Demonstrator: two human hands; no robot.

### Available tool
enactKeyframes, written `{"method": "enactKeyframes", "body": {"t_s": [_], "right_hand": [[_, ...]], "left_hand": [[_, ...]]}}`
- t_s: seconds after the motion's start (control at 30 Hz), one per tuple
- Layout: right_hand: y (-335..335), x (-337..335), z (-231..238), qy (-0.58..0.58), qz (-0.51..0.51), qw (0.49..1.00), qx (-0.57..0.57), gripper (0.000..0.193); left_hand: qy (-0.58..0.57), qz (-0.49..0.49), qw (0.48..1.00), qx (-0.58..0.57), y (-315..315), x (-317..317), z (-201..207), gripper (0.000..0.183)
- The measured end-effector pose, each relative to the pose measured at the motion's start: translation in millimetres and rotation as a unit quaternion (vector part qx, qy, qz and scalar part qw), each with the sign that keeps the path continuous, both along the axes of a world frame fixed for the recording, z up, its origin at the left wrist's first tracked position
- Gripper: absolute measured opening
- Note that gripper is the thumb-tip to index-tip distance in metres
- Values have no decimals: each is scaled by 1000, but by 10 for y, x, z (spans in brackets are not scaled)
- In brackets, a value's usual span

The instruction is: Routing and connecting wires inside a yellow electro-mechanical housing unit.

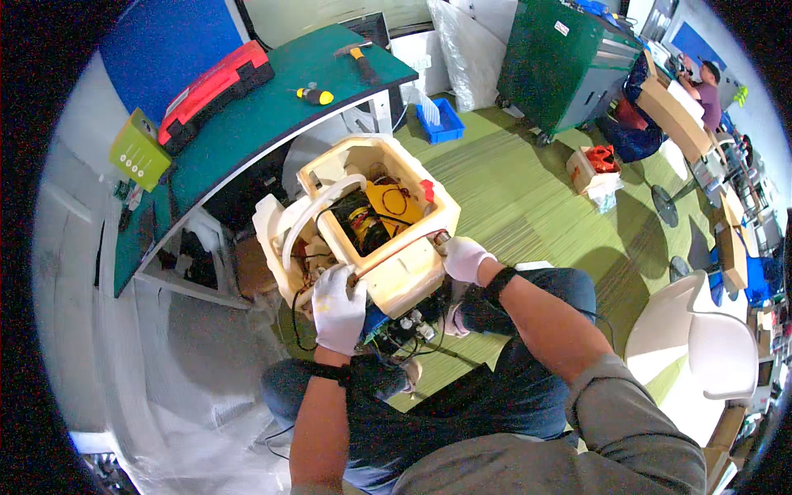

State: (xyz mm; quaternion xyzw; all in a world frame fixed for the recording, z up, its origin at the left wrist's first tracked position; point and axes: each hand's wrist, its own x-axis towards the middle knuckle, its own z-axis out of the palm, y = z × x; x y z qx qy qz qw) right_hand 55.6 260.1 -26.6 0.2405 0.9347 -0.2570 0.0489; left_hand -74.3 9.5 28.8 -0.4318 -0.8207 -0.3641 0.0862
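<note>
A cream moulded housing [417,276] stands in front of me, tilted. Inside its open bay are a yellow part [388,200], dark coiled wires and black components. A white curved hose [307,221] arches over its left side. A thin reddish-brown tube [400,252] runs across the housing's near top. My left hand [338,312], in a white glove, is closed at the tube's left end, by the housing's edge. My right hand [467,260], also gloved, pinches a small metal fitting [442,238] at the tube's right end. Circuit boards and fittings [404,328] show beneath the housing.
A green-topped workbench [309,66] at left carries a red-black toolbox [216,92], a hammer [358,56], a yellow-black screwdriver [313,96] and a green box [140,150]. Beyond are a blue tray [440,122] and a green tool cabinet [553,70]. A white chair [719,351] stands right; a person sits far right.
</note>
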Motion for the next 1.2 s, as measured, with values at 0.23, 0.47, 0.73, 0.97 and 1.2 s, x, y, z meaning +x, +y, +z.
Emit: {"method": "enactKeyframes", "body": {"t_s": [0.23, 0.47, 0.73, 0.97, 1.2], "right_hand": [[-6, -138, 326, 18, -28, 998, 44, 23], [169, -48, 405, 121, -128, 984, -36, 29], [381, 129, 149, 190, -178, 953, -155, 36], [505, 133, -98, 199, -188, 946, -172, 41], [454, 137, -165, 205, -198, 948, -143, 38]], "left_hand": [[16, -10, 999, 27, -23, -2, -19, 23], [8, -17, 1000, 18, -41, 0, 15, 22], [5, -21, 1000, 1, -38, -28, -18, 22], [9, -29, 999, -30, -12, 14, -3, 19], [9, -20, 999, -29, 29, 26, -54, 21]]}}
